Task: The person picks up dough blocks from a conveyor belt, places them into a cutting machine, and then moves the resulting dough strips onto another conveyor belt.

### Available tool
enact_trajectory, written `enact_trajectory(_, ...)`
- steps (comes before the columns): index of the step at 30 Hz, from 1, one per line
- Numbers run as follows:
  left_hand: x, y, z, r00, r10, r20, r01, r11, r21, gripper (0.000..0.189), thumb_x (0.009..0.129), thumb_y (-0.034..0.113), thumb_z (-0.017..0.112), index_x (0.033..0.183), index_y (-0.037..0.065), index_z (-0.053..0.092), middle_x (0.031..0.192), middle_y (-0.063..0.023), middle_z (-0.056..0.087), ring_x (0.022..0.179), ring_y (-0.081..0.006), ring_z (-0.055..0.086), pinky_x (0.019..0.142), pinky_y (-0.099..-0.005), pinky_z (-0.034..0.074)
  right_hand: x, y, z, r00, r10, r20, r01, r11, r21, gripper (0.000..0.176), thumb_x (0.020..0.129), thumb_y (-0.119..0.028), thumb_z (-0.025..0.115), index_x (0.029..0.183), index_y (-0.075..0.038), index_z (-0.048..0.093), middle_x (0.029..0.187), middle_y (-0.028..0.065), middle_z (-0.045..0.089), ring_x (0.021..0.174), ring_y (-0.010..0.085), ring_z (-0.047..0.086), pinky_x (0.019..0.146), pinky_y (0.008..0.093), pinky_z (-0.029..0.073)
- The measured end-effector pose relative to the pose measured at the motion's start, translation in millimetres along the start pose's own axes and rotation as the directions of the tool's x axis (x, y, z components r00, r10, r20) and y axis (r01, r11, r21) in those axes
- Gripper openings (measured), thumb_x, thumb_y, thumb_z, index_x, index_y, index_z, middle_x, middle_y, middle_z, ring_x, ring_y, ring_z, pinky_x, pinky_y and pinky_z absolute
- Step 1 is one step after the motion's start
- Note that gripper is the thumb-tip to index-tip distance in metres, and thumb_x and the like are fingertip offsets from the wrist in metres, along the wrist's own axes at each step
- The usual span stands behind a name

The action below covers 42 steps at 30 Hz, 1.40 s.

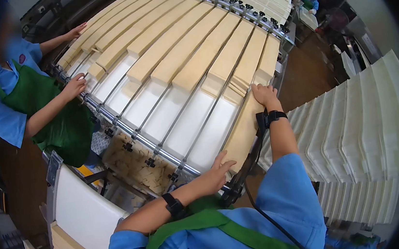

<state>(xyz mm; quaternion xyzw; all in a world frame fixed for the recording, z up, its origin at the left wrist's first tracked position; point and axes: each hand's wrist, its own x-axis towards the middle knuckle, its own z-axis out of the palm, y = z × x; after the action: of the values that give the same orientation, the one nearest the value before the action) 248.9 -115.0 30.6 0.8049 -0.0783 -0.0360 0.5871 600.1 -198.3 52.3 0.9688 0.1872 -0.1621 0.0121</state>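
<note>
A long pale-yellow strip point(245, 132), which looks like stacked dough sheets, lies in the lane at the right edge of the conveyor. At its near end is my left hand point(216, 175), fingers stretched out and apart, against the strip's left corner. My right hand point(265, 95) is at the far end with its fingers bent over the strip, next to another pale-yellow strip point(268, 61). More such strips point(197, 69) lie side by side beyond, separated by metal rods point(175, 111). Under them shows a white belt point(187, 121).
A co-worker in a green apron point(57, 110) stands at the left, hands on the strips' far side. A chrome bar point(137, 138) with black knobs crosses the conveyor's front. Scraps fill a bin point(132, 156) below. Hanging pale sheets point(345, 123) stand at the right.
</note>
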Motion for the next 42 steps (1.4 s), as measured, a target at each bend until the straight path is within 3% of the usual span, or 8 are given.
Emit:
enact_trajectory(11, 42.3, -19.3, 9.3, 1.0, 0.005, -0.024, -0.004, 0.998, 0.07, 0.061, 0.08, -0.009, 0.043, 0.136, 0.012, 0.034, 0.145, -0.0274, 0.004, 0.084, -0.0331, 0.058, 0.079, -0.0357, 0.047, 34.3, 25.4, -1.3, 0.994, -0.079, -0.075, 0.087, 0.989, 0.116, 0.054, 0.086, -0.033, 0.032, 0.128, 0.0, 0.044, 0.142, 0.018, 0.035, 0.131, 0.0322, 0.033, 0.106, 0.0554, 0.018)
enact_trajectory(16, 63.3, -22.5, 7.1, 0.998, 0.028, -0.057, -0.024, 0.997, 0.069, 0.065, 0.072, -0.016, 0.041, 0.132, 0.01, 0.037, 0.144, -0.0301, 0.005, 0.12, -0.0479, 0.04, 0.096, -0.0409, 0.041, 36.0, 34.5, 11.3, 0.948, -0.092, -0.306, 0.117, 0.991, 0.064, 0.049, 0.087, -0.033, 0.037, 0.125, -0.003, 0.045, 0.135, 0.0166, 0.042, 0.127, 0.0363, 0.034, 0.103, 0.0542, 0.022)
enact_trajectory(20, 90.4, -27.8, -9.5, 1.0, 0.026, 0.001, -0.026, 0.998, 0.052, 0.064, 0.074, -0.015, 0.04, 0.132, 0.011, 0.037, 0.145, -0.0285, 0.008, 0.118, -0.045, 0.042, 0.093, -0.0395, 0.041, 24.5, 32.6, 19.1, 0.885, -0.028, -0.465, 0.069, 0.995, 0.071, 0.059, 0.089, -0.041, 0.04, 0.135, -0.004, 0.037, 0.145, 0.0176, 0.029, 0.134, 0.0389, 0.024, 0.107, 0.0553, 0.017)
enact_trajectory(25, 85.1, -22.0, -24.4, 0.995, -0.067, 0.076, 0.067, 0.998, -0.004, 0.062, 0.074, -0.012, 0.04, 0.132, 0.009, 0.038, 0.145, -0.0257, 0.013, 0.129, -0.0436, 0.03, 0.106, -0.0371, 0.03, 14.0, 28.1, 28.2, 0.964, -0.02, -0.266, 0.069, 0.981, 0.179, 0.068, 0.091, -0.048, 0.041, 0.142, -0.007, 0.026, 0.15, 0.0188, 0.018, 0.137, 0.0393, 0.017, 0.109, 0.0555, 0.015)
enact_trajectory(29, 34.0, -16.8, -52.7, 0.982, 0.055, -0.18, -0.061, 0.998, -0.025, 0.064, 0.069, -0.007, 0.043, 0.131, 0.007, 0.039, 0.138, -0.0231, 0.026, 0.13, -0.0386, 0.029, 0.109, -0.0378, 0.024, -3.9, 12.0, 20.2, 0.97, 0.004, -0.242, 0.028, 0.991, 0.129, 0.069, 0.091, -0.049, 0.041, 0.143, -0.008, 0.024, 0.15, 0.0189, 0.018, 0.137, 0.0395, 0.016, 0.108, 0.0556, 0.017)
enact_trajectory(38, -169.1, -47.7, -93.4, 0.548, -0.298, -0.782, -0.135, 0.891, -0.434, 0.067, 0.074, -0.012, 0.043, 0.137, 0.009, 0.03, 0.127, -0.0078, 0.041, 0.12, -0.0176, 0.042, 0.1, -0.0291, 0.035, -86.1, -69.6, 62.9, 0.748, -0.577, -0.328, 0.649, 0.739, 0.181, 0.053, 0.092, -0.034, 0.05, 0.134, -0.002, 0.04, 0.139, 0.0282, 0.034, 0.13, 0.0448, 0.028, 0.108, 0.0482, 0.021)
enact_trajectory(41, -211.6, -97.4, -80.4, 0.411, -0.36, -0.838, 0.223, 0.931, -0.29, 0.066, 0.079, -0.004, 0.052, 0.139, 0.009, 0.028, 0.132, -0.0126, 0.038, 0.123, -0.0225, 0.04, 0.1, -0.0309, 0.034, -119.8, -119.6, 58.2, 0.63, -0.703, -0.33, 0.776, 0.577, 0.254, 0.052, 0.091, -0.031, 0.053, 0.132, -0.002, 0.042, 0.138, 0.0279, 0.036, 0.129, 0.044, 0.031, 0.107, 0.0477, 0.024)
enact_trajectory(42, -216.7, -80.4, -78.2, 0.299, -0.336, -0.893, 0.559, 0.82, -0.121, 0.066, 0.081, 0.009, 0.061, 0.139, 0.009, 0.03, 0.136, -0.0192, 0.033, 0.126, -0.0321, 0.037, 0.102, -0.0348, 0.033, -127.2, -135.1, 58.6, 0.597, -0.724, -0.345, 0.801, 0.563, 0.205, 0.051, 0.089, -0.03, 0.055, 0.13, -0.001, 0.044, 0.136, 0.0278, 0.039, 0.127, 0.0431, 0.034, 0.105, 0.0467, 0.027)
